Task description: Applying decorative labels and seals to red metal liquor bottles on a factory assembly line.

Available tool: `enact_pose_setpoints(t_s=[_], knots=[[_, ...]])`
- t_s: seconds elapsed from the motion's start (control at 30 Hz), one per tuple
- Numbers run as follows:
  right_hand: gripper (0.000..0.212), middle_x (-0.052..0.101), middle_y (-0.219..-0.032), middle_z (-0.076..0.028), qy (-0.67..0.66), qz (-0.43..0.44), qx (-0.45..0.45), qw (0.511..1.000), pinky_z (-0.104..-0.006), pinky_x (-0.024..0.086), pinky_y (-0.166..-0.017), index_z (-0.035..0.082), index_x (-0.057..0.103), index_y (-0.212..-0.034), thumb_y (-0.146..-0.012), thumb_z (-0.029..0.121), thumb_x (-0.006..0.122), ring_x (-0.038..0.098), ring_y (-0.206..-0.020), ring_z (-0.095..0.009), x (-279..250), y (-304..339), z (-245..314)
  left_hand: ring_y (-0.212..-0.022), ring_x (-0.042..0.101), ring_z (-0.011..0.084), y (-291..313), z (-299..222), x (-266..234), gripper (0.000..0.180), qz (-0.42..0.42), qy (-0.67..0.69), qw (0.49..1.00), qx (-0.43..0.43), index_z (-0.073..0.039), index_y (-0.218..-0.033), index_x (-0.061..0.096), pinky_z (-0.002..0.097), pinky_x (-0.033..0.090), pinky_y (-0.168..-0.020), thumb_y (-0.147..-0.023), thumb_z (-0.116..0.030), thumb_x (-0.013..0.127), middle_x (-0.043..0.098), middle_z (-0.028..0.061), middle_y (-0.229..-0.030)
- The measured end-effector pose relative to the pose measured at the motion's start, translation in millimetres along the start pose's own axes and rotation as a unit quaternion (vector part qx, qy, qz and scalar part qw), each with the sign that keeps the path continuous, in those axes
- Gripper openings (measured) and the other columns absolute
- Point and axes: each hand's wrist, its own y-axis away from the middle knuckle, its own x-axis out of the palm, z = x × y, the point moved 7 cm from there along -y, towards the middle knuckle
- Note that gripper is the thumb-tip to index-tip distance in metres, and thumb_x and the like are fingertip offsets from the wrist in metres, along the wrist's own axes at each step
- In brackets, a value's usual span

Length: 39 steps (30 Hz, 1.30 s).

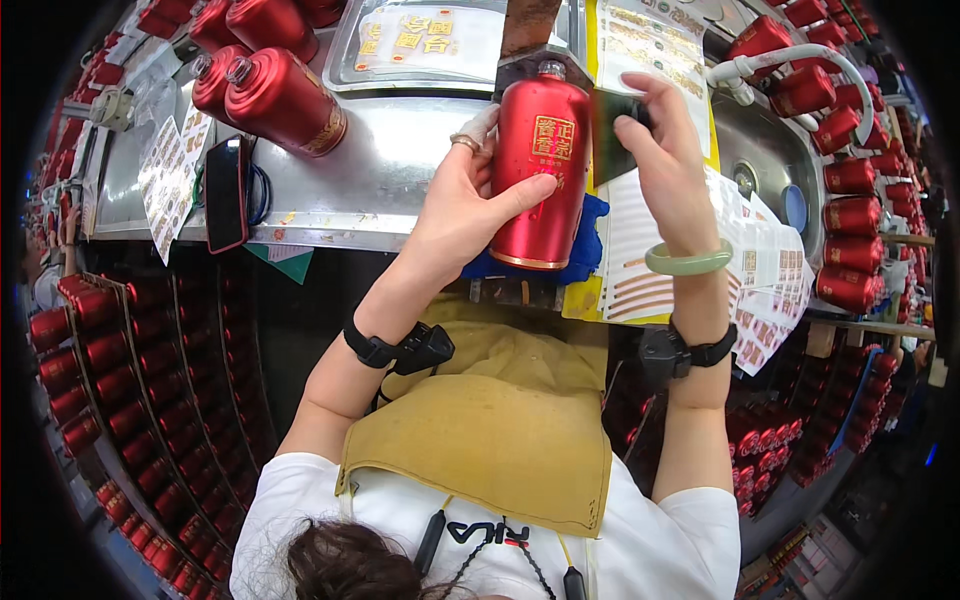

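A glossy red bottle (535,220) with gold lettering and a clear glass neck stands nearly upright in front of me. My left hand (455,210) is wrapped round its left side, the thumb across its front; a pale cover is on one fingertip. Just right of the bottle, my right hand (672,165) grips a dark flat piece (612,150), blurred along its left edge, whose kind I cannot make out. Behind and below the bottle lies a blue cloth (592,225). Under my right forearm spread sheets of gold-printed decals (765,265).
Several red bottles (285,100) stand on the metal worktop (400,150) at left, near a phone (227,195). A metal tray (480,60) holds a decal sheet. At right are a sink (745,140) and a white curved pipe (800,55). Racks of red bottles (155,355) flank me.
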Motion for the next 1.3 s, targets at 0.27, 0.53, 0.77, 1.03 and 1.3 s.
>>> enact_pose_setpoints(t_s=[0.27, 0.53, 0.77, 1.03, 1.3], knots=[[0.033, 0.068, -0.094, -0.013, 0.327, 0.178, -0.308, 0.876, -0.0372, 0.054, -0.077, 0.009, 0.071, -0.116, -0.086, -0.003, 0.069, 0.066, -0.083, -0.031, 55.7, 9.0, 75.7, -0.129, 0.057, 0.0217, -1.1, 0.5, 0.5, 0.089, -0.014, -0.014, 1.0, 0.003, 0.005, -0.155, 0.026, 0.0378, 0.049, -0.108, -0.087, -0.009, 0.082, 0.053, 0.0191, -0.144], [0.022, 0.076, -0.094, -0.002, 0.38, 0.112, -0.482, 0.782, -0.0336, 0.05, -0.077, 0.013, 0.077, -0.099, -0.081, 0.003, 0.07, 0.069, -0.082, -0.021, 46.5, 12.2, 72.6, -0.145, 0.043, 0.0263, 12.5, 1.6, -18.8, 0.084, -0.046, 0.0, 0.998, 0.036, 0.001, -0.16, 0.019, 0.0399, 0.038, -0.118, -0.095, -0.007, 0.073, 0.043, 0.0216, -0.156], [0.031, 0.074, -0.101, 0.003, 0.284, 0.209, -0.52, 0.778, -0.0317, 0.053, -0.071, 0.014, 0.076, -0.106, -0.077, 0.004, 0.069, 0.062, -0.074, -0.016, 42.6, 60.9, 64.9, -0.15, 0.036, 0.0333, 18.2, -10.7, -55.6, 0.064, -0.091, -0.025, 0.995, 0.04, 0.003, -0.159, 0.021, 0.0448, 0.029, -0.125, -0.112, -0.033, 0.044, 0.037, 0.026, -0.159], [0.032, 0.076, -0.102, -0.005, 0.251, 0.348, -0.474, 0.769, -0.033, 0.056, -0.07, 0.008, 0.076, -0.11, -0.078, 0.004, 0.073, 0.068, -0.08, -0.019, 44.4, 77.4, 62.8, -0.15, 0.037, 0.0341, 17.3, -9.0, -58.0, 0.063, -0.103, 0.003, 0.994, 0.026, 0.005, -0.157, 0.026, 0.0453, 0.027, -0.126, -0.113, -0.037, 0.04, 0.039, 0.0256, -0.158], [0.028, 0.069, -0.094, 0.0, 0.432, 0.125, -0.583, 0.677, -0.0324, 0.05, -0.077, 0.014, 0.07, -0.104, -0.076, 0.014, 0.067, 0.061, -0.084, -0.02, 53.8, 0.0, 83.1, -0.15, 0.038, 0.0332, 21.0, -17.0, -42.1, 0.065, -0.086, 0.019, 0.995, 0.043, 0.005, -0.156, 0.027, 0.0447, 0.028, -0.125, -0.112, -0.041, 0.039, 0.04, 0.0255, -0.157]])
